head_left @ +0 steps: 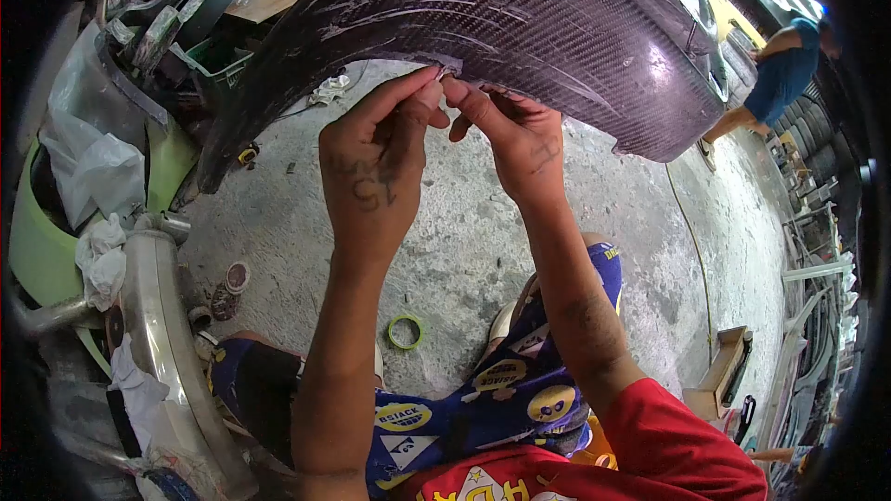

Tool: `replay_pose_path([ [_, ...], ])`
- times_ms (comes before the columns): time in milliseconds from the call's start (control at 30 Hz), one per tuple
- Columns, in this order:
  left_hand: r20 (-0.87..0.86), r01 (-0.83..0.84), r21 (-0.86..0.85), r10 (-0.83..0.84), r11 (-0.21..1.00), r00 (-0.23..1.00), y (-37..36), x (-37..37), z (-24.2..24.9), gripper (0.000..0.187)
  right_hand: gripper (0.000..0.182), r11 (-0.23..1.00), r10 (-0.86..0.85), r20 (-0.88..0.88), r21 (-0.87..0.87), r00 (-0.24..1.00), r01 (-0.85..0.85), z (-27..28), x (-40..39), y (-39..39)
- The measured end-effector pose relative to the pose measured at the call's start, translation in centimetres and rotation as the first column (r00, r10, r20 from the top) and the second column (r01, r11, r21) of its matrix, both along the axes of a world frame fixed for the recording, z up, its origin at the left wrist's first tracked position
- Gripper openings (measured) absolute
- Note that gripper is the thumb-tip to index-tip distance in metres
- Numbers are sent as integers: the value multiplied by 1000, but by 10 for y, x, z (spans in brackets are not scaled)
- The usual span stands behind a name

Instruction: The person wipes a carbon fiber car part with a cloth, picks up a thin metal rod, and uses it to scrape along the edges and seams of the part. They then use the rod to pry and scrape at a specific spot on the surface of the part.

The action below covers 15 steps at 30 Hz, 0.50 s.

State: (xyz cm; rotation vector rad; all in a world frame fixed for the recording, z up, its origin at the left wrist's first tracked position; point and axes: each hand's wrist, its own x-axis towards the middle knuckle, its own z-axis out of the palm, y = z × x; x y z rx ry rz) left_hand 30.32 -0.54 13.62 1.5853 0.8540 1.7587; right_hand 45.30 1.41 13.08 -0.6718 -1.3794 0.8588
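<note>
A large dark carbon-weave panel (pixel 520 19) with pale scratches arches across the top of the view. Both hands meet at its lower inner edge, near the middle. My left hand (pixel 385 125) has thumb and forefinger pinched together at that edge; a tiny pale bit shows at the fingertips, too small to name. My right hand (pixel 506 125) touches the same spot from the right, its thumb and forefinger closed, the other fingers curled behind the panel's edge. Handwritten marks show on the backs of both hands.
A green tape roll (pixel 405 331) lies on the concrete floor (pixel 445 260). At left are a silver curved part (pixel 162 315), plastic sheeting (pixel 93 162) and light green parts. A person in blue (pixel 784 74) stands at upper right. A wooden box (pixel 719 373) is at lower right.
</note>
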Motion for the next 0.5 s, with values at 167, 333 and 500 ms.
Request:
replay_pose_path([
  [167, 61, 38, -39, -35, 999, 997, -5, 5, 1, 25, 14, 1000, 1, 10, -13, 1000, -1, 3, 0, -2],
  [333, -3, 23, -16, -23, 1000, 1000, -5, -1, 2, 25, 22, 1000, -16, -7, -21, 1000, 16, 4, -2, -5],
  [500, -23, 26, -45, -27, 999, 999, -6, -2, 5, 25, 22, 1000, -22, 3, -16, 1000, 22, 5, -2, -6],
])
